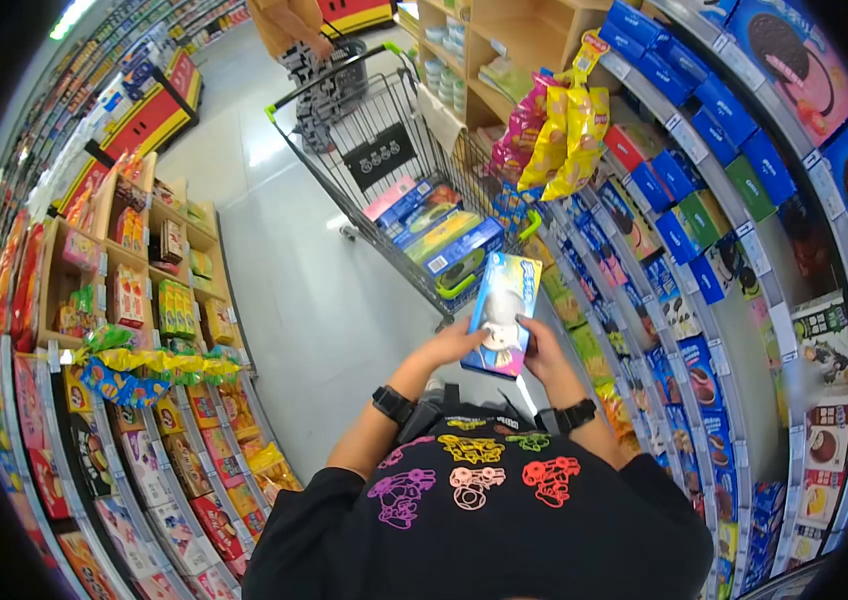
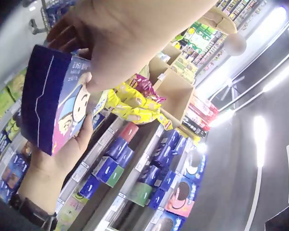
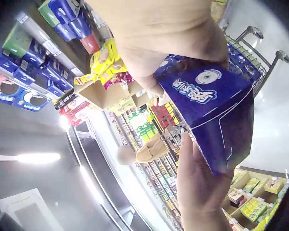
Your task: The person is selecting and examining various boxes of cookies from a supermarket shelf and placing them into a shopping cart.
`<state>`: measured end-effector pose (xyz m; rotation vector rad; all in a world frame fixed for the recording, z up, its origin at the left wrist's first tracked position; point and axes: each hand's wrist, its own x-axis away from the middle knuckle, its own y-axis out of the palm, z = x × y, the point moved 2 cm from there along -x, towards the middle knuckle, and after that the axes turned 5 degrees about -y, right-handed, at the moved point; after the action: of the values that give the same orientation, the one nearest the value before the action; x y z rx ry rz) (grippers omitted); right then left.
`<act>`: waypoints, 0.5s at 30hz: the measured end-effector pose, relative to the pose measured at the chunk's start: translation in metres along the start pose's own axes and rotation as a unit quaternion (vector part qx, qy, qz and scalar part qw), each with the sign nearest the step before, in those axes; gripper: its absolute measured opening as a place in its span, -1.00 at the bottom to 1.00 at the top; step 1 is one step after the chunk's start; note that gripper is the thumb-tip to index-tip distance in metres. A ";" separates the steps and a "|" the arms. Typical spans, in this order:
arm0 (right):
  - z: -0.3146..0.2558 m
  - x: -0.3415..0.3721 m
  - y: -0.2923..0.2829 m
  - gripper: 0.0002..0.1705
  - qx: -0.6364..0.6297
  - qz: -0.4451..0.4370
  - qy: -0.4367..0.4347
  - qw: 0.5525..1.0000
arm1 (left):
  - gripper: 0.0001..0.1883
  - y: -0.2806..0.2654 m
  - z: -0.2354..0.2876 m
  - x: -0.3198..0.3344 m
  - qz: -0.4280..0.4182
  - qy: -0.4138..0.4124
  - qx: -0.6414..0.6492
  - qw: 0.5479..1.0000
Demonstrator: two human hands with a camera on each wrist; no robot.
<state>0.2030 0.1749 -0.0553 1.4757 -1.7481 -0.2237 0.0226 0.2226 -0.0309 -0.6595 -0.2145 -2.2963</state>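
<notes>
A blue cookie box with a colourful printed front stands out before my body, held between both hands. My left hand grips its left edge near the bottom, thumb lying across the printed face. Opposite it, my right hand holds the right edge, with its thumb also on the front. The left wrist view shows the dark blue end of the box and part of its cartoon print. In the right wrist view the blue side of the box carries white lettering, with fingers wrapped behind it.
Just ahead stands a shopping cart with several boxes inside. Shelves of blue cookie boxes line the right, with yellow snack bags hanging there. Snack shelves flank the left. Another person stands beyond the cart.
</notes>
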 end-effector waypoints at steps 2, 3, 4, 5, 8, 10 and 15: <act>0.008 -0.017 0.019 -0.65 -0.009 0.009 0.010 1.000 | -0.55 -0.023 -0.016 -0.009 0.019 0.042 0.031 0.998; 0.010 -0.022 0.030 -0.68 -0.019 0.024 0.020 0.999 | -0.56 -0.034 -0.020 -0.010 0.023 0.028 0.032 0.999; 0.011 -0.026 0.041 -0.71 -0.029 0.039 0.029 0.998 | -0.57 -0.044 -0.023 -0.010 0.027 0.012 0.033 0.999; 0.012 -0.030 0.049 -0.75 -0.037 0.052 0.038 0.997 | -0.58 -0.051 -0.024 -0.012 0.032 -0.001 0.033 0.999; 0.006 -0.043 0.064 -0.74 -0.032 0.067 0.035 0.997 | -0.59 -0.068 -0.008 -0.012 0.068 -0.018 0.016 0.997; -0.002 -0.055 0.067 -0.75 -0.014 0.082 0.038 0.996 | -0.60 -0.078 -0.009 -0.025 0.086 -0.021 -0.011 0.996; -0.018 -0.103 0.063 -0.71 -0.004 0.084 0.040 0.996 | -0.54 -0.106 -0.001 -0.068 0.130 -0.034 -0.080 0.988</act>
<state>0.1664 0.2916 -0.0529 1.3052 -1.7926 -0.0834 -0.0096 0.3397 -0.0634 -0.7982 0.0258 -2.0558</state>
